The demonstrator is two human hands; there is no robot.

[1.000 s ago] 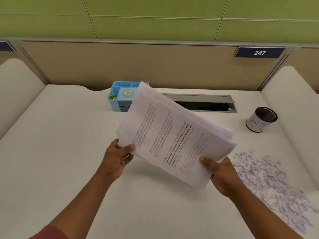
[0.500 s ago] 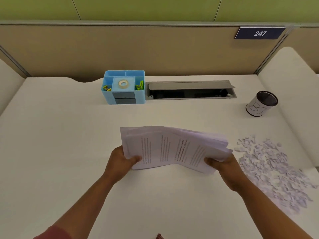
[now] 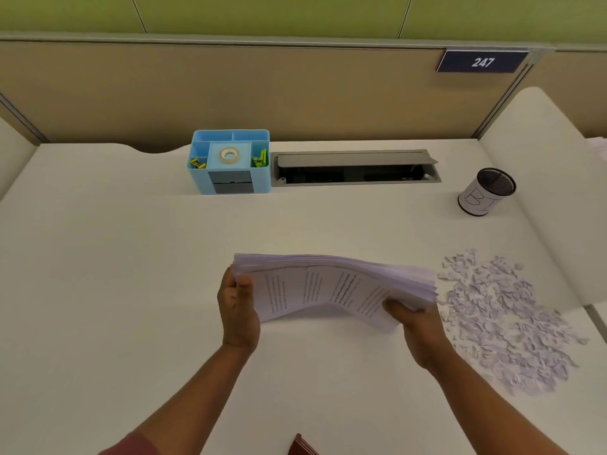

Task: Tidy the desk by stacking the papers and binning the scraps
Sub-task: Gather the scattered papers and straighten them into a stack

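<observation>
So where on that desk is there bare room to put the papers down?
The whole left side of the desk is bare, from the blue organizer forward past the left hand. The middle strip between the papers and the cable slot is free too. The right is crowded: scraps and bin.

The papers [image 3: 331,290], a second ago tilted up steeply between the hands with the printed page facing the camera, now lie lower and nearly flat, bowed in the middle, their stacked edges showing along the far side. The left hand [image 3: 237,307], earlier under the lower left corner, now grips the left edge with its thumb on top. The right hand [image 3: 415,326] now pinches the near right corner, thumb on the printed page, closer to the scraps [image 3: 502,316] than before.
</observation>
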